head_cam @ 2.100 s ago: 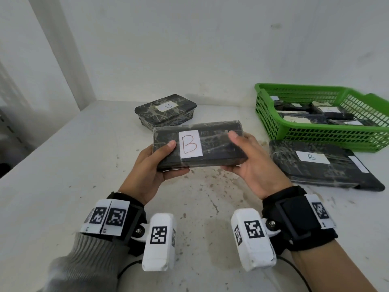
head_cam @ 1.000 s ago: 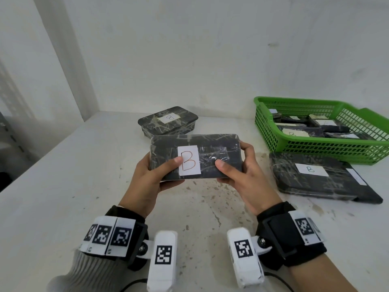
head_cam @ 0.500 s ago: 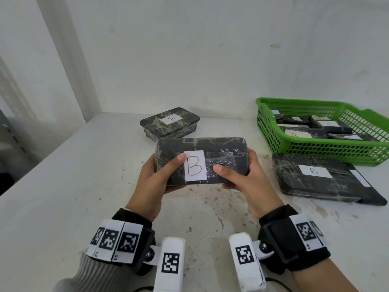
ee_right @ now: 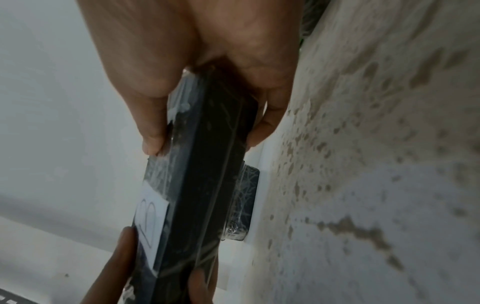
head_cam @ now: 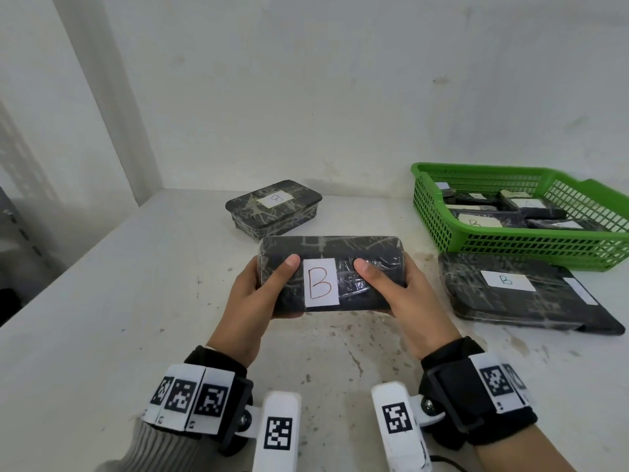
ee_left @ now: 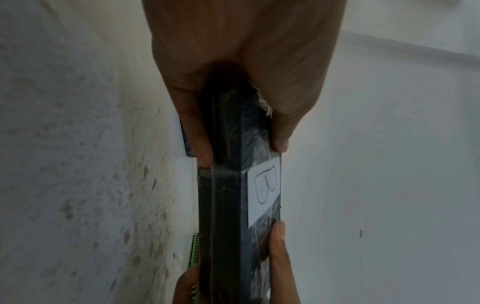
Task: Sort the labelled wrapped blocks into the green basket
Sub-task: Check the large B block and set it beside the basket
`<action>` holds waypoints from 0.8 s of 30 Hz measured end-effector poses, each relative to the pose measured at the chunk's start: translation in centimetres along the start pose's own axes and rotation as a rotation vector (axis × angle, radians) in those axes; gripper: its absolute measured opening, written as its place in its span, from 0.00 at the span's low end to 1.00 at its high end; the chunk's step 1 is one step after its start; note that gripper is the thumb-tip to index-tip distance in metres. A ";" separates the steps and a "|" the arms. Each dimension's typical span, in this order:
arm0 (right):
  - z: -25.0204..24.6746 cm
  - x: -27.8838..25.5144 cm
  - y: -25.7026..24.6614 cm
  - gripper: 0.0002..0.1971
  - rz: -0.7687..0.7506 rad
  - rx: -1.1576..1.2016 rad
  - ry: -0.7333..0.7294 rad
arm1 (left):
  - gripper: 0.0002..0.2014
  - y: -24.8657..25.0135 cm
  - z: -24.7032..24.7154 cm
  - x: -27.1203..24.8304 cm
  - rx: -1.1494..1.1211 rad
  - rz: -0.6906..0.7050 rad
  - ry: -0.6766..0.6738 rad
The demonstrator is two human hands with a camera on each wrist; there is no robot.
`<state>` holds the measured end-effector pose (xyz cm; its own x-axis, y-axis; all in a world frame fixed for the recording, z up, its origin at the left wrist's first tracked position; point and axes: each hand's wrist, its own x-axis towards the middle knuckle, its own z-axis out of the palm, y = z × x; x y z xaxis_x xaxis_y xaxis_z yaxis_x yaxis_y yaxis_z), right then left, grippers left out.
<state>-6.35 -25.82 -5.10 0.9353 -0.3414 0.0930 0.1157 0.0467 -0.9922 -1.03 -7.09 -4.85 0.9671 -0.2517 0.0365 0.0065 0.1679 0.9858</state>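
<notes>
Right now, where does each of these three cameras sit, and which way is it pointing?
Head: worn on the head, looking forward and down at the held block, green basket, both hands and wrists.
Left wrist: looks along the left hand at the block's edge.
Right wrist: looks along the right hand at the same block.
Shared: all three show the block's B label.

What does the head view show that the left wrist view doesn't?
Only the head view shows the green basket's contents, several wrapped blocks; a flat block labelled B just in front of it; and a small block farther back on the table.

Only the left wrist view shows the held block's narrow edge and a finger behind it.

Both show the left hand and right hand gripping it by its ends, thumbs flanking the B label.
</notes>
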 end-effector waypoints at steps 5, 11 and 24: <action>-0.2 -0.1 -0.5 0.30 0.059 0.023 -0.053 | 0.21 0.4 -0.1 -0.3 -0.005 0.043 -0.032; -0.5 -0.2 -0.8 0.23 0.052 0.024 -0.033 | 0.25 0.3 0.0 -0.3 -0.045 0.043 -0.067; -0.5 -0.3 -2.3 0.40 0.139 0.256 -0.018 | 0.40 1.2 -0.5 -0.4 -0.111 -0.073 -0.140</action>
<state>-7.10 -26.31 -2.85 0.9535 -0.2989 -0.0383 0.0650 0.3280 -0.9424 -1.30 -6.35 -3.78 0.9183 -0.3959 -0.0045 0.1108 0.2462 0.9629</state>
